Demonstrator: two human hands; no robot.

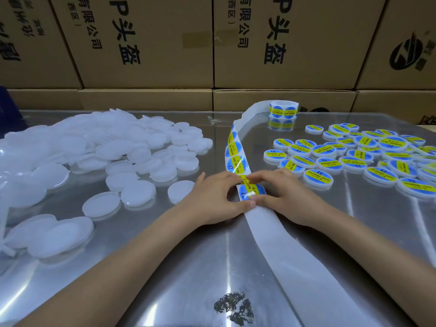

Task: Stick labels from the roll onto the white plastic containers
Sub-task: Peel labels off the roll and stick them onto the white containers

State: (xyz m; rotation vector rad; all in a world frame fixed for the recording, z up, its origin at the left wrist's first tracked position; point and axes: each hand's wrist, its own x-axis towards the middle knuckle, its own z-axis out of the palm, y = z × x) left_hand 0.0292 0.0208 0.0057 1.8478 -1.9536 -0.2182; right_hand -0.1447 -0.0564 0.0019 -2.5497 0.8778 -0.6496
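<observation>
Hands meet at the middle of the frame on a shiny metal worktop (188, 267). The left hand (217, 197) and the right hand (285, 193) both pinch at a blue and yellow label (251, 190) on the strip between them — thumbs below it, fingertips curled over its upper edge. Whether a container lies under that label I cannot tell.

The label strip (236, 152) runs from the hands up the frame, twisting on its way to the label roll (283, 110), which stands at the upper centre-right near the back edge of the worktop. Below the hands, bare white backing paper (295, 256) trails off toward the lower right.

Plain white containers (99, 152) lie heaped across the left of the frame, several loose ones just beside the left hand. Labelled containers (365, 159) are spread over the right side — round, flat, blue and yellow tops facing up.

Cardboard boxes (153, 43) with printed characters are stacked along the top of the frame. A dark scuffed patch (233, 308) marks the worktop at the bottom centre.
</observation>
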